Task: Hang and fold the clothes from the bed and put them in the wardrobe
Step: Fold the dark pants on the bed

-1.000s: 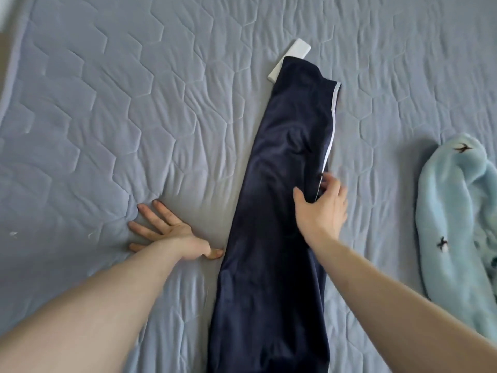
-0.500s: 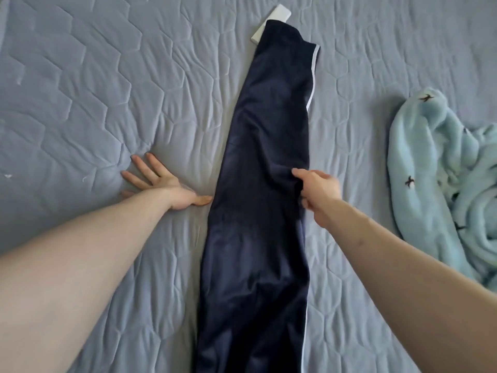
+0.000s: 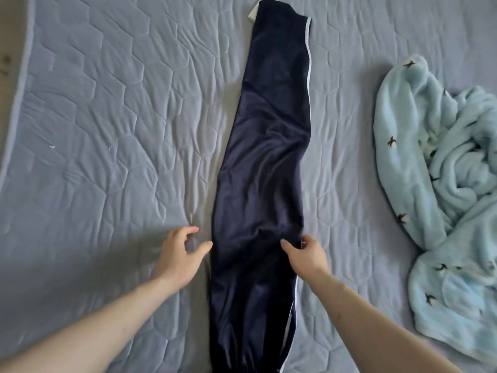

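Navy trousers (image 3: 265, 168) are being laid lengthwise along the quilted bedspread (image 3: 107, 117), folded into one narrow strip. Their right edge is being pinched by the right hand (image 3: 305, 255), thumb on top. The left hand (image 3: 181, 251) is being held loosely curled, gripping nothing, thumb tip touching the left edge. A light-blue fleece garment (image 3: 435, 184) is lying crumpled, well apart, at right.

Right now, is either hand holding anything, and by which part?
The right hand pinches the navy trousers at their right, white-striped edge. The left hand is open beside them, holding nothing.
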`<state>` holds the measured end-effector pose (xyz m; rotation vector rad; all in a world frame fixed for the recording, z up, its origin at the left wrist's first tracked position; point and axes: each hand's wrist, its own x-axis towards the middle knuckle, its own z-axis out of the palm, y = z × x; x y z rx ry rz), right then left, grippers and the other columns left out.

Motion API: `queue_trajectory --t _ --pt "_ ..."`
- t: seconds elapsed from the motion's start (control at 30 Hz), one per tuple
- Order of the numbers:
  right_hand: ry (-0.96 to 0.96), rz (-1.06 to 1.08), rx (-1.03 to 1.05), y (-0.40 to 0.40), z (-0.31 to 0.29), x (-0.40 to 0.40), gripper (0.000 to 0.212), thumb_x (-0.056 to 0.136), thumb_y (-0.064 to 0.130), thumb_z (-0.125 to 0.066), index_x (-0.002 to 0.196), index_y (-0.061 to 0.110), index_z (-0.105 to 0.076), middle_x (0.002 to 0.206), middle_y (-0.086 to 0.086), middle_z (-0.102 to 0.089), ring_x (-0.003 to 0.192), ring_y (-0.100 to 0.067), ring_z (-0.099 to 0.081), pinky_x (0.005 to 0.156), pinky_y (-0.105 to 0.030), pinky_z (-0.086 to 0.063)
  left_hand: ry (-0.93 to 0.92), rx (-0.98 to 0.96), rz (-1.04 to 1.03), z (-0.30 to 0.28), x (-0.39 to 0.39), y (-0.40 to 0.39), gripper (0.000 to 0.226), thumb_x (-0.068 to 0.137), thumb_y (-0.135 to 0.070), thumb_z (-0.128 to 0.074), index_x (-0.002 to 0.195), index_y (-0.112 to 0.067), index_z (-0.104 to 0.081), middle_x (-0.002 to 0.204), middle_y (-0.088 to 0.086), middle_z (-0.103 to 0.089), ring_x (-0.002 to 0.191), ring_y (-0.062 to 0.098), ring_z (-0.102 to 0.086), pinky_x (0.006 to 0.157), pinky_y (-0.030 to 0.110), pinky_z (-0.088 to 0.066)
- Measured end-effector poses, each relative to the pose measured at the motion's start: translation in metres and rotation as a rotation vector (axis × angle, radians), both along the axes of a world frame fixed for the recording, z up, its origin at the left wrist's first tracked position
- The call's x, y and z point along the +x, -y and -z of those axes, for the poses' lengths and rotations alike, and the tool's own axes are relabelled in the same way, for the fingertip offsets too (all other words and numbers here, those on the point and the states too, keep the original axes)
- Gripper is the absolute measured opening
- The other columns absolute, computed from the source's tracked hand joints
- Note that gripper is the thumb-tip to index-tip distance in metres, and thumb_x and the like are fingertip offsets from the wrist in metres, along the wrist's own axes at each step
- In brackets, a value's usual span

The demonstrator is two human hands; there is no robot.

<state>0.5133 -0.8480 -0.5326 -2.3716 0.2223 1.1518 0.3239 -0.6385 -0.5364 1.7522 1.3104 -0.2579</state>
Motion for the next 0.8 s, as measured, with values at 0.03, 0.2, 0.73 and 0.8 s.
queue_trajectory --t 0.03,0.2,0.73,0.8 --pt "-0.025 0.020 -0.016 0.010 0.001 -0.014 0.023 0.092 0.042 -0.073 0.100 0.022 -0.065 0.089 0.011 -0.067 0.096 -0.020 -0.068 0.080 -0.029 -0.047 -0.022 -0.088 -0.017 -0.004 -0.013 0.017 0.045 0.084 -0.038 -0.081 0.123 -0.022 -0.064 0.123 -0.001 -0.062 0.106 0.014 -0.061 0.094 0.030 -0.045" --pt "-0.042 0.214 0.005 0.047 0.000 -0.063 0.023 0.099 0.036 -0.067 0.086 0.017 -0.064 0.080 0.001 -0.068 0.076 -0.018 -0.064 0.071 -0.032 -0.050 -0.208 -0.456 0.099 -0.016 -0.062 0.087 0.035 0.078 -0.057 -0.081 0.098 -0.032 -0.066 0.092 -0.017 -0.073 0.083 -0.007 -0.066 0.073 0.017 -0.052" --pt "-0.405 0.138 0.075 0.121 -0.029 -0.158 0.025 0.091 0.023 -0.078 0.116 0.023 -0.070 0.108 0.008 -0.077 0.096 -0.009 -0.071 0.073 -0.019 -0.054 -0.237 -0.611 0.054 -0.038 -0.122 0.147 0.035 0.098 -0.038 -0.066 0.131 -0.033 -0.057 0.115 -0.015 -0.064 0.099 0.003 -0.061 0.084 0.020 -0.046" --pt "-0.409 0.171 0.063 0.124 -0.030 -0.169 0.019 0.098 0.027 -0.070 0.116 0.022 -0.071 0.105 0.010 -0.077 0.096 -0.009 -0.071 0.074 -0.022 -0.054 -0.205 -0.630 -0.010 -0.040 -0.129 0.151 0.034 0.099 -0.041 -0.064 0.132 -0.034 -0.056 0.115 -0.018 -0.064 0.098 -0.001 -0.061 0.082 0.019 -0.047"
